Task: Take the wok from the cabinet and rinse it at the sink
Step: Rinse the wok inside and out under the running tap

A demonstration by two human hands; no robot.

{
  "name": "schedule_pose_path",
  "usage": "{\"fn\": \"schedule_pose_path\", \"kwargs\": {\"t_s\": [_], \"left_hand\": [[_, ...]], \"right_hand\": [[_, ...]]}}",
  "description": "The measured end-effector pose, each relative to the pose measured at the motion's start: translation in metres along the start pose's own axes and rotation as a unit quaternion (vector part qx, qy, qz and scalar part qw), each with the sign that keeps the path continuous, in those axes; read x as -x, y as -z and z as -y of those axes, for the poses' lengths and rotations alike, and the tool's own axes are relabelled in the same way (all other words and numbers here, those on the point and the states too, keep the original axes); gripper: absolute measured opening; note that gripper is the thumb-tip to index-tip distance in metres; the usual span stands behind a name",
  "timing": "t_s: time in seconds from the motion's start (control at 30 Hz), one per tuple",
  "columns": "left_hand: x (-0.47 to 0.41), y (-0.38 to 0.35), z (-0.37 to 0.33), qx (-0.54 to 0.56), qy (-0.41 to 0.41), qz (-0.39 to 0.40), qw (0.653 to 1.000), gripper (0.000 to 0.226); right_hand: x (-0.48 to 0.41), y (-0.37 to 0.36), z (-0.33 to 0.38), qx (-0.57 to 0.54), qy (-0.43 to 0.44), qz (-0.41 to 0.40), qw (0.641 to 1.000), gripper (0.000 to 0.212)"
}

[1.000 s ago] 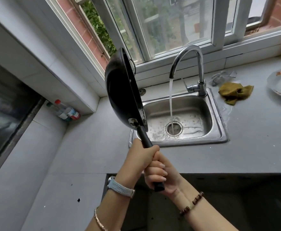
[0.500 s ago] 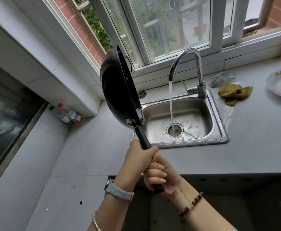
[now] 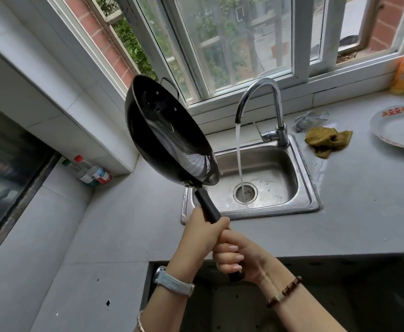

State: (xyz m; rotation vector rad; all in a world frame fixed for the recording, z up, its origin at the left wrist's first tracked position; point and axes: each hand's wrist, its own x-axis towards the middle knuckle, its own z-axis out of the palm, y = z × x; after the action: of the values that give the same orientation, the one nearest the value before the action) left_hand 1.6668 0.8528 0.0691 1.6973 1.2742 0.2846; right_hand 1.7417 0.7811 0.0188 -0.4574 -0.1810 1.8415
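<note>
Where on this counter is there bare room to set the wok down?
Bare counter lies left of the sink, between the bottles and the dark opening. Right of the sink it is crowded by the cloth and plate.

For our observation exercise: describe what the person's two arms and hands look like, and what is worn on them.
Both forearms are bare, no sleeves. The left hand has a watch with a pale grey-blue textured strap at the wrist, and a thin bangle further up the arm. The right hand has a bracelet of brown beads at the wrist. Fingernails look plain and pale.
</note>
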Motion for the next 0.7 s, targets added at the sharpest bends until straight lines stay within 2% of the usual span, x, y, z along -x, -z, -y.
{"fn": "schedule_pose_path", "kwargs": {"t_s": [0.07, 0.17, 0.23, 0.33, 0.43, 0.6, 0.7], "left_hand": [[-0.004, -0.005, 0.004, 0.012, -0.007, 0.01, 1.0, 0.023], [-0.013, -0.013, 0.012, 0.042, -0.008, 0.027, 0.999, 0.022], [-0.021, -0.019, 0.017, 0.053, -0.004, 0.039, 0.998, 0.025], [-0.036, -0.03, 0.022, 0.078, -0.003, 0.055, 0.995, 0.03], [-0.049, -0.044, 0.024, 0.102, -0.001, 0.08, 0.992, 0.049], [-0.074, -0.066, 0.037, 0.12, -0.008, 0.112, 0.986, 0.033], [-0.089, -0.077, 0.041, 0.144, -0.01, 0.131, 0.981, 0.031]], "right_hand": [[0.003, 0.001, 0.005, 0.055, 0.002, -0.021, 0.998, 0.049], [0.0, 0.007, 0.008, 0.092, -0.002, -0.038, 0.995, 0.021], [-0.003, 0.016, 0.01, 0.099, -0.004, -0.049, 0.994, 0.013], [-0.006, 0.03, 0.016, 0.121, -0.007, -0.07, 0.99, 0.023], [-0.007, 0.042, 0.026, 0.162, -0.003, -0.097, 0.982, 0.023], [-0.01, 0.064, 0.04, 0.214, -0.005, -0.143, 0.966, 0.01], [-0.015, 0.081, 0.046, 0.237, 0.005, -0.171, 0.956, 0.011]]}}
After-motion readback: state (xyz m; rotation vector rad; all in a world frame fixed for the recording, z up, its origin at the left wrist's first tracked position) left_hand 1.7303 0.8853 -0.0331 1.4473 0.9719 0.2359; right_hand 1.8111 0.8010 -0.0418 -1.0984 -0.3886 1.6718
